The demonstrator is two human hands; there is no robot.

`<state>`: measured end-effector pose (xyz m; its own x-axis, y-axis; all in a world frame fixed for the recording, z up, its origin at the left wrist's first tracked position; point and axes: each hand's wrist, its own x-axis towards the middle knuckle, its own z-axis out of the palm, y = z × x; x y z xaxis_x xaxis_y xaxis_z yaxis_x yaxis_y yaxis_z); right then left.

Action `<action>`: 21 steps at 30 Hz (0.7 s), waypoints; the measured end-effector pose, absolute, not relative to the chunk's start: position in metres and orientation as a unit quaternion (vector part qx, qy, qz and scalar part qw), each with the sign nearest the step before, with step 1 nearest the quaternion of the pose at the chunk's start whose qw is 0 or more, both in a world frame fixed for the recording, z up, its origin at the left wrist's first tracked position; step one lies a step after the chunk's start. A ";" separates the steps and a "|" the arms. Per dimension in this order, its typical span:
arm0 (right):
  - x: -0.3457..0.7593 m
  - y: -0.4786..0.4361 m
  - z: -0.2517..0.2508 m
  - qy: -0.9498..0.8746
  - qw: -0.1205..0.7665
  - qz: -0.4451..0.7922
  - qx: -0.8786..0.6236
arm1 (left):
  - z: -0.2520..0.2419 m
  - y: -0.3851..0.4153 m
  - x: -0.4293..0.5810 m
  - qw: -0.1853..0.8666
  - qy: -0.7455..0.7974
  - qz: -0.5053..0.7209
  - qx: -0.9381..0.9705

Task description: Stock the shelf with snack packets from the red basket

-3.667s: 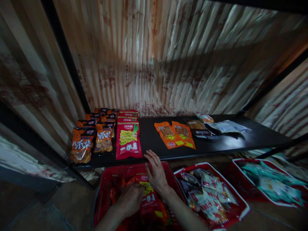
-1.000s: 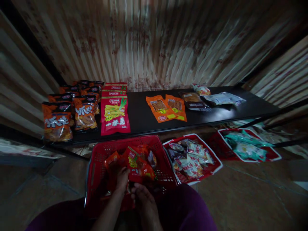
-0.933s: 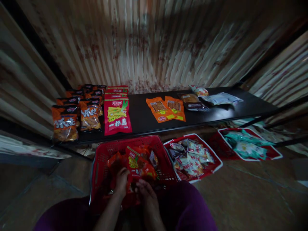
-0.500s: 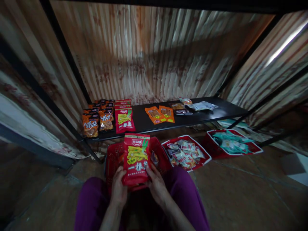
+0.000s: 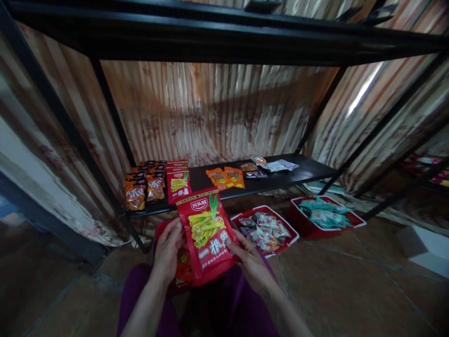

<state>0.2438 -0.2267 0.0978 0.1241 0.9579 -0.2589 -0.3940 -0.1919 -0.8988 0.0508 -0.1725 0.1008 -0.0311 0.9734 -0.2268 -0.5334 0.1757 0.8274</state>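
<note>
A red snack bag (image 5: 206, 236) with yellow sticks pictured on it is held up over the nearest red basket (image 5: 184, 267), tilted with its top to the left. My right hand (image 5: 249, 258) grips its lower right edge, thumb on the front. At the bag's left edge is my left hand (image 5: 169, 248), its fingers curled and partly hidden behind the bag. Similar red bags (image 5: 178, 186) stand in a row on the black shelf (image 5: 280, 180), beside orange-and-black bags (image 5: 135, 195).
Orange packets (image 5: 224, 178) and a white packet (image 5: 279, 165) lie on the shelf. On the floor are a basket of white packets (image 5: 264, 231), a basket of green packets (image 5: 324, 215) and a white box (image 5: 426, 248). An upper shelf (image 5: 210, 40) crosses above.
The held bag has come up closer and turned, its top leaning left. Both hands have moved up with it. The view has tilted upward, showing the upper shelf.
</note>
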 end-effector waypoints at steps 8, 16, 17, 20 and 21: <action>0.255 -0.234 0.112 -0.307 0.592 0.576 -0.473 | 0.126 -0.158 0.074 0.647 0.412 0.572 0.292; 0.243 -0.248 0.109 -0.279 0.599 0.600 -0.450 | 0.116 -0.157 0.075 0.675 0.415 0.545 0.274; 0.241 -0.250 0.107 -0.280 0.596 0.603 -0.450 | 0.116 -0.158 0.074 0.675 0.417 0.545 0.272; 0.236 -0.253 0.101 -0.293 0.584 0.603 -0.458 | 0.115 -0.159 0.070 0.671 0.421 0.554 0.257; 0.235 -0.253 0.099 -0.298 0.575 0.603 -0.464 | 0.114 -0.160 0.068 0.667 0.423 0.560 0.252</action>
<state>0.2350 -0.2535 0.0995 0.0938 0.9716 -0.2174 -0.4176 -0.1598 -0.8945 0.0683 -0.1598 0.1141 0.0158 0.9596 -0.2810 -0.5334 0.2458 0.8094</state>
